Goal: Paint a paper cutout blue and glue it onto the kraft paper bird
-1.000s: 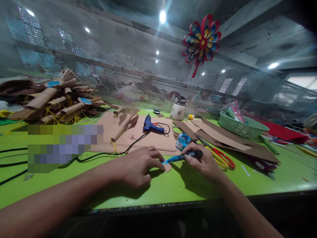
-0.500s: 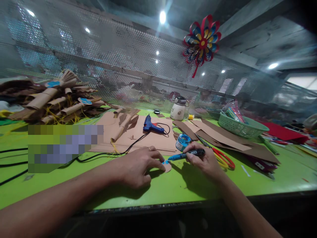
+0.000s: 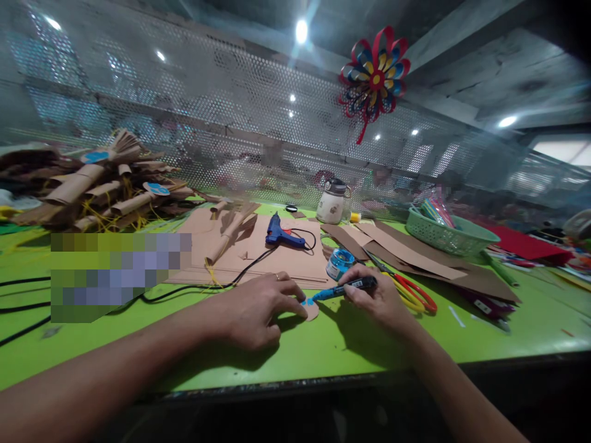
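Observation:
My right hand [image 3: 376, 294] is closed round a blue marker pen [image 3: 339, 290] with a black barrel end. Its tip touches a small rounded piece of brown card [image 3: 313, 312] that carries blue marks. My left hand [image 3: 258, 307] lies on the green table with its fingers apart, their tips resting at the card's left edge. A ring shows on one finger. Just beyond the marker is a round tub with a blue label [image 3: 340, 263]. Scissors with red and yellow handles [image 3: 418, 295] lie right of my right hand.
A blue glue gun [image 3: 281, 235] with a black cable rests on brown card sheets [image 3: 295, 271]. Paper rolls with yellow string [image 3: 120, 191] are heaped at left. A bottle [image 3: 331, 203] and a green basket [image 3: 450, 237] stand farther back. The table's front edge [image 3: 258, 386] is close.
The whole view has shifted very slightly. My right hand and the marker are a touch farther left, with the tip still at the card; my left hand stays put.

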Motion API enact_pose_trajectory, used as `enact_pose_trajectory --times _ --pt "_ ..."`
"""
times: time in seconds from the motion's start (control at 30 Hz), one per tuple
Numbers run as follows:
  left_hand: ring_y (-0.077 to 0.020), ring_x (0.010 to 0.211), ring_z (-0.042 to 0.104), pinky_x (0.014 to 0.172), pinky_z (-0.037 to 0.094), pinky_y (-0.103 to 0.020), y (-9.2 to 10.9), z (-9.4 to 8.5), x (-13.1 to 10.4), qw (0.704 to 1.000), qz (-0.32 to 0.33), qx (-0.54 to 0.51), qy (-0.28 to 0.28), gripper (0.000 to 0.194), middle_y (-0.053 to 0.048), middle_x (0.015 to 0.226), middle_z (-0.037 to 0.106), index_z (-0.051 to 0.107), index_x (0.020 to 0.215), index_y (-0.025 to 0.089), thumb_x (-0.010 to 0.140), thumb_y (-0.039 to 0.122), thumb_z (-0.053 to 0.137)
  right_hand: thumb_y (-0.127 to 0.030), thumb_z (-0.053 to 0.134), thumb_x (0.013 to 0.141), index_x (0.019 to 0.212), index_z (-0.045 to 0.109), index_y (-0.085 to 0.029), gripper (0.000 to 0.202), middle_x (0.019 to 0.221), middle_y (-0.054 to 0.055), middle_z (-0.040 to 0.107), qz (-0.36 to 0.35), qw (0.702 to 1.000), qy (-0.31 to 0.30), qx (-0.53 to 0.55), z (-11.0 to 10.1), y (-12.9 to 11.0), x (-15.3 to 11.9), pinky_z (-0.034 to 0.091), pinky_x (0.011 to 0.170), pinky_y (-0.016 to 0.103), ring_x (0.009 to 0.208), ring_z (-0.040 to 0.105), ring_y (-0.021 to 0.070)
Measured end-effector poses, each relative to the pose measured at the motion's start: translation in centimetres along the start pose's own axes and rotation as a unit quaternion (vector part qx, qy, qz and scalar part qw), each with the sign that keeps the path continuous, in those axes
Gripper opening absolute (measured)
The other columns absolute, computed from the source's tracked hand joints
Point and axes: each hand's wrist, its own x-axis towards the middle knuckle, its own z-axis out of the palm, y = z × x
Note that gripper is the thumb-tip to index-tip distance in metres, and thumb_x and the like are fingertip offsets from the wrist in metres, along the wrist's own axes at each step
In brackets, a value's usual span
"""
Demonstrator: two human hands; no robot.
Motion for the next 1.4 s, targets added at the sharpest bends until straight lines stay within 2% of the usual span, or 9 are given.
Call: enact_pose_trajectory --times 0.37,0.77,0.97,1.4 --pt "-0.0267 0.106 0.054 0.094 0.043 -0.042 0.07 -0.35 0.02 1.000 0.005 -0.003 -0.009 0.059 -0.005 0.120 0.061 0.065 0.119 0.027 0.063 0.012 0.054 -0.025 0.056 0.082 0.084 0.059 -0.017 0.009 0.060 -0.002 0.054 0.021 0.999 0.013 0.038 -0.12 0.07 0.08 0.037 0.050 0.026 0.053 0.047 0.0108" --pt "-0.0263 0.107 0.054 0.095 0.043 -0.041 0.05 -0.31 -0.04 1.000 0.002 0.005 -0.010 0.059 -0.004 0.121 0.061 0.065 0.120 0.028 0.064 0.012 0.054 -0.021 0.055 0.080 0.083 0.061 -0.017 0.007 0.065 -0.001 0.054 -0.001 1.000 0.002 -0.005 -0.12 -0.07 0.09 0.038 0.052 0.024 0.056 0.047 0.0108" --pt "-0.0265 0.109 0.053 0.096 0.043 -0.041 0.23 -0.70 -0.04 1.000 -0.004 -0.005 -0.029 0.060 -0.005 0.123 0.061 0.063 0.122 0.027 0.065 0.012 0.053 -0.021 0.055 0.081 0.083 0.062 -0.018 0.007 0.064 -0.001 0.054 0.000 1.000 -0.004 -0.004 -0.07 -0.07 0.04 0.038 0.051 0.024 0.055 0.047 0.0108" --pt "-0.0263 0.109 0.053 0.097 0.041 -0.042 0.12 -0.44 -0.05 1.000 -0.004 -0.008 -0.015 0.061 -0.004 0.122 0.061 0.063 0.122 0.029 0.064 0.012 0.055 -0.021 0.054 0.080 0.082 0.061 -0.018 0.008 0.062 -0.002 0.052 -0.005 1.000 -0.014 -0.001 -0.23 -0.14 -0.03 0.036 0.050 0.024 0.053 0.046 0.0101"
